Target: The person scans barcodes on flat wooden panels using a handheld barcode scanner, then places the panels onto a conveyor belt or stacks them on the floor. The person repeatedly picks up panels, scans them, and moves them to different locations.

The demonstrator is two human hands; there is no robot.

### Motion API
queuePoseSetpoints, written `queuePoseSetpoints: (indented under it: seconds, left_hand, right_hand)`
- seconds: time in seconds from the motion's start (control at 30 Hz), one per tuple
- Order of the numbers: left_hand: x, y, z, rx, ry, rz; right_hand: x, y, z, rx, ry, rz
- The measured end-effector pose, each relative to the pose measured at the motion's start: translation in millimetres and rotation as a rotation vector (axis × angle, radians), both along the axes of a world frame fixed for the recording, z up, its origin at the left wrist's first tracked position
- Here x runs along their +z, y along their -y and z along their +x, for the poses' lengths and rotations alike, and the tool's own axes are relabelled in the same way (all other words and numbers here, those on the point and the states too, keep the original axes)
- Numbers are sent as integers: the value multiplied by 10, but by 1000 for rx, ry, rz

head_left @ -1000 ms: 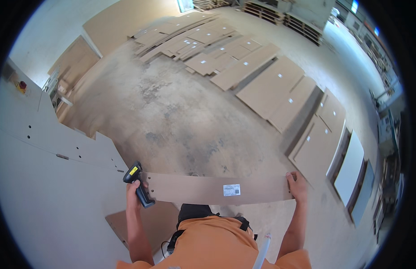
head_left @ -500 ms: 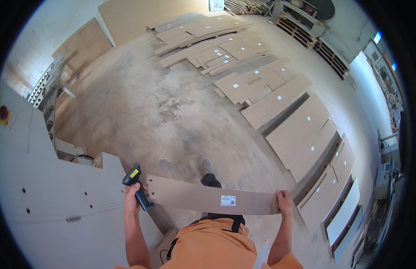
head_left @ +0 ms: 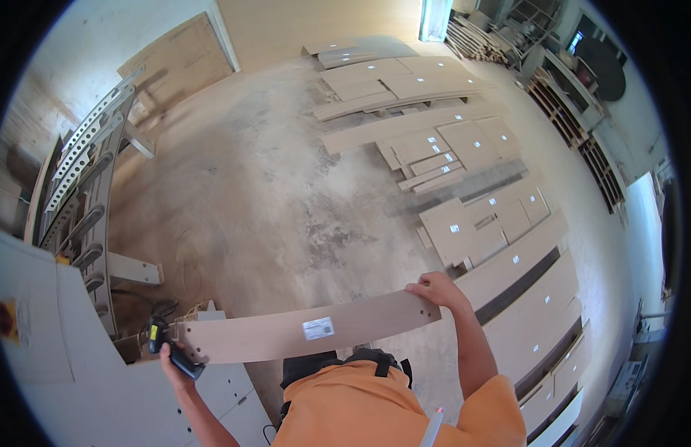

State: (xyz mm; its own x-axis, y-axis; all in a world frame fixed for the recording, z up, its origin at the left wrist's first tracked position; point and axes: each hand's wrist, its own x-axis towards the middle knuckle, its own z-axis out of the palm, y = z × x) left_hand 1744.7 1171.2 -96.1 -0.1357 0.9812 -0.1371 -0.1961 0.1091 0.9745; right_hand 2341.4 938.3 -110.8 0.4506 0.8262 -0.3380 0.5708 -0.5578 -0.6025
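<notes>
A long, narrow wood-coloured panel [head_left: 256,337] spans the space in front of my body, with a white label [head_left: 318,328] near its middle and small dark holes at both ends. My right hand [head_left: 435,290] grips its right end, fingers over the top edge. At the left end, my left hand [head_left: 171,357] is closed around a black barcode scanner [head_left: 187,363] with a yellow sticker. That hand also seems to steady the panel, though its fingers are partly hidden. The panel's right end is slightly higher than its left.
Several stacks of labelled panels [head_left: 535,302] lie in rows on the floor [head_left: 234,216] to the right and ahead. A white machine cabinet [head_left: 36,313] stands at the left beside a metal roller frame [head_left: 88,194]. Wooden pallets [head_left: 558,112] lean by the far right wall.
My view has turned left and the panel stacks now appear further right. The panel has swung leftward with both hands, its right end rising. Both hands keep their hold.
</notes>
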Motion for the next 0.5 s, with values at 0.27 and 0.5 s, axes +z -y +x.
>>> queuePoseSetpoints:
  seconds: [0.27, 0.5]
  left_hand:
    - [-115, -2870, 888, 50, 19, -206]
    - [519, -5663, 2809, -321, -4, -176]
  right_hand:
    - [263, -2629, 563, 584, 77, -376]
    - [484, -3725, 883, 187, -129, -320]
